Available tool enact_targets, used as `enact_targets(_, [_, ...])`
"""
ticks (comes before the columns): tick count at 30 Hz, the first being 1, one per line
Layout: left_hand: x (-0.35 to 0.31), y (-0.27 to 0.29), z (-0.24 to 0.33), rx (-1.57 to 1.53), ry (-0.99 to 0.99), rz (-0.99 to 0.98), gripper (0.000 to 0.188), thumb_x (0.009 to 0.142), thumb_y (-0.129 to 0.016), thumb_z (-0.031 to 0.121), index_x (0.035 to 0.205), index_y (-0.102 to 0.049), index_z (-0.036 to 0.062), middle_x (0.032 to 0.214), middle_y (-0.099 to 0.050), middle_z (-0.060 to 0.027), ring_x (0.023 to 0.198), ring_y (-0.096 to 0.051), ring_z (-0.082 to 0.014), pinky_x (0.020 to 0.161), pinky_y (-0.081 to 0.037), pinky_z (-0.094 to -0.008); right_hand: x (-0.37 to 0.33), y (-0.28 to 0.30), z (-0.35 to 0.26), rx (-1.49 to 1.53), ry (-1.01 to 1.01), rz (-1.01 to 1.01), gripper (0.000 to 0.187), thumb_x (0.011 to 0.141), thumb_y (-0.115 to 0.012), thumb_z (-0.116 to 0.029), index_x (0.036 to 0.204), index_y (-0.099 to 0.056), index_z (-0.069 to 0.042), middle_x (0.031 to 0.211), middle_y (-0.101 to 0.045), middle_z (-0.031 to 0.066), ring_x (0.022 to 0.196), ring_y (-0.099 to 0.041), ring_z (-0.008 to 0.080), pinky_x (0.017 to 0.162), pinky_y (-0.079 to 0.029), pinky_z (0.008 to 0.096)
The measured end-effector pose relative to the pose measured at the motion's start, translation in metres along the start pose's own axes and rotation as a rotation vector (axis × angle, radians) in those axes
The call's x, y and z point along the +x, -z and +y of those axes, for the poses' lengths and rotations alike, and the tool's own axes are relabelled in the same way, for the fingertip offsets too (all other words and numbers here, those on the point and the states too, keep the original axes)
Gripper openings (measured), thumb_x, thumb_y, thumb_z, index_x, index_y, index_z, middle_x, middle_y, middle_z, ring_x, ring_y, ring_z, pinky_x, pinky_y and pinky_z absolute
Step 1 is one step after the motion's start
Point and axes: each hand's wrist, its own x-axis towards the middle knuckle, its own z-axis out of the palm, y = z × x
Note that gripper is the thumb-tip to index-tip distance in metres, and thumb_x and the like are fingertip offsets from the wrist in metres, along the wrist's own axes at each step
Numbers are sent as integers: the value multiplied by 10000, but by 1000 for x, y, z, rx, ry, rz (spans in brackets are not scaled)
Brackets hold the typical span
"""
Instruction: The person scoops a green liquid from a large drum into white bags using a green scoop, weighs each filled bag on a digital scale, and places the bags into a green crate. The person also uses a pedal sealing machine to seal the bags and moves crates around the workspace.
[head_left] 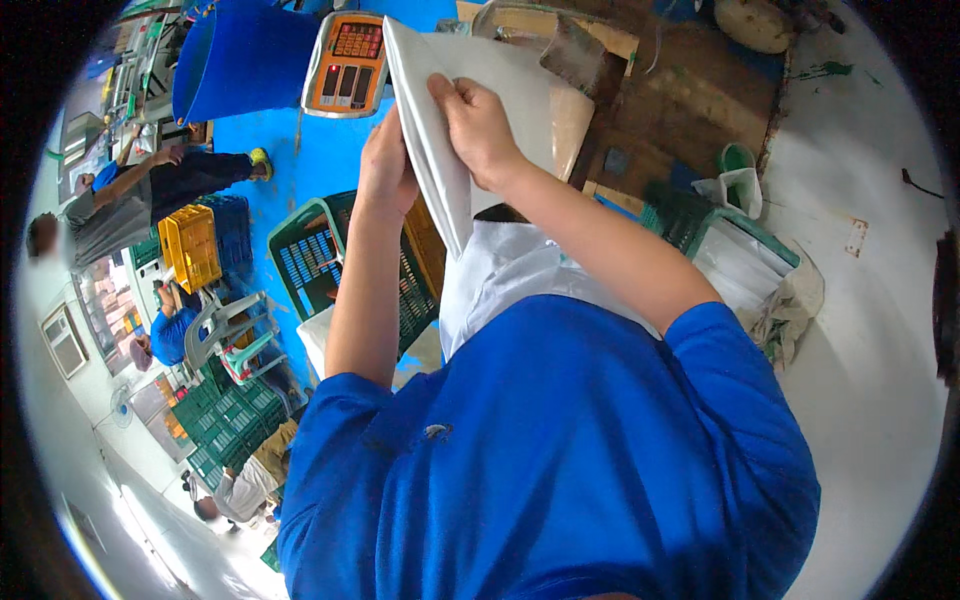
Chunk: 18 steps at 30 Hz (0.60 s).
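Observation:
A folded white sheet (425,130), thin and smooth like plastic or paper, is held up in front of me, and I cannot tell whether it is one layer or several. My left hand (388,168) is closed along its left side, with the fingers partly hidden behind it. On the near face, my right hand (482,130) grips the sheet, its thumb pointing up and its fingers curled. Below the sheet, a white apron (505,265) covers my front. An orange digital scale (345,65) stands just beyond my left hand.
Left of my left forearm is a green crate (305,250). At the right, another green crate (790,252) holds white sheets (740,260). A brown worktop (690,90) lies ahead. A blue tub (240,60) stands far left. Several people are further left, near yellow crates (190,245).

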Motion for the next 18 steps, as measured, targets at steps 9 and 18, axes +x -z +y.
enact_targets(9, [-37,-4,-54,52,150,23,381,916,-473,339,1123,-526,23,924,-586,-65,804,-568,-151,704,-478,-302,-52,25,35,-111,-95,210,394,915,-486,-337,812,-582,31,711,-563,64,660,-486,119,622,-417,293])
enact_targets(18, [134,-47,-16,777,-476,-49,421,894,-469,374,852,-569,-33,747,-589,-203,719,-565,-314,683,-432,-387,91,74,-4,-726,258,652,501,893,-467,-405,706,-574,48,677,-573,240,640,-556,388,592,-411,451])
